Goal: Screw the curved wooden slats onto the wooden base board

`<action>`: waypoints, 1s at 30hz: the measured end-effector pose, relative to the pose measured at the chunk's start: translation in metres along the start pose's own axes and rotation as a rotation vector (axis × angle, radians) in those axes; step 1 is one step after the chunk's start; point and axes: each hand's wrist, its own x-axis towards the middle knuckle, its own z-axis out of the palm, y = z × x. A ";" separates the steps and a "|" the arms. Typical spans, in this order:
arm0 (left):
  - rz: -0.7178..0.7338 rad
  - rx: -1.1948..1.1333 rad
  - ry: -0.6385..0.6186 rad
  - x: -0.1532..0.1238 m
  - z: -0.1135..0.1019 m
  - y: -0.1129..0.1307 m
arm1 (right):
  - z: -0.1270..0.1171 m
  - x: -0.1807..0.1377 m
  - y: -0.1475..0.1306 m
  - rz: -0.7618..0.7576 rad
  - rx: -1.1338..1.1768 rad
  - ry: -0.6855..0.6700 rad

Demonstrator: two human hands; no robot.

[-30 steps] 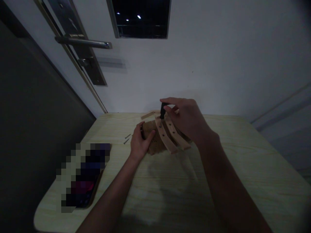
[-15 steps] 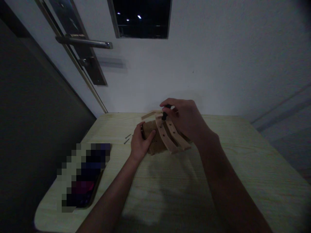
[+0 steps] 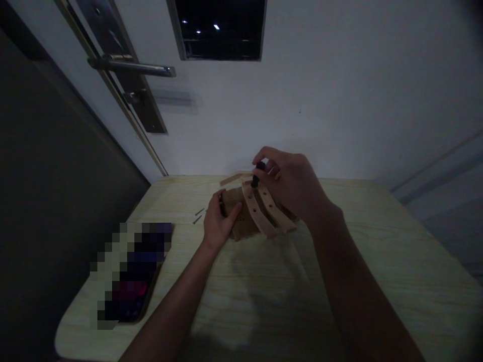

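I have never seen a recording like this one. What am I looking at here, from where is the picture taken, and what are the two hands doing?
There is no machine here. The camera sits on a person's head and looks forward and down, so both arms come in from the bottom edge. The surface is a pale wooden table beside a white wall and a door. The left hand presses on a brown wooden piece, which carries curved light slats with holes. The right hand pinches a small black-handled tool, standing upright on a slat, probably a screwdriver. A few small screws lie left of the hands. The blurred object at the near left cannot be identified.
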 end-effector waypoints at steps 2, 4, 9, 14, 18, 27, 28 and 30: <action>0.000 -0.008 -0.001 0.000 0.000 0.000 | 0.003 0.000 0.001 -0.001 -0.001 0.013; 0.002 -0.011 0.000 0.000 0.000 0.000 | 0.005 -0.001 0.000 -0.013 0.005 0.018; -0.015 0.009 0.009 0.000 0.000 0.001 | 0.005 -0.001 -0.004 -0.009 -0.001 0.016; -0.017 0.020 0.001 0.000 0.000 0.001 | 0.004 0.001 -0.002 -0.005 0.010 0.025; 0.000 0.011 -0.001 0.000 0.000 0.000 | 0.004 0.002 0.000 -0.019 -0.008 -0.018; -0.006 0.008 0.010 0.000 0.000 0.000 | 0.004 -0.005 -0.005 -0.064 -0.040 -0.069; -0.007 0.008 0.007 0.000 0.000 0.000 | 0.003 -0.005 -0.005 -0.060 -0.040 -0.069; -0.011 0.011 0.004 0.000 0.000 0.000 | 0.002 -0.004 -0.006 -0.047 -0.038 -0.065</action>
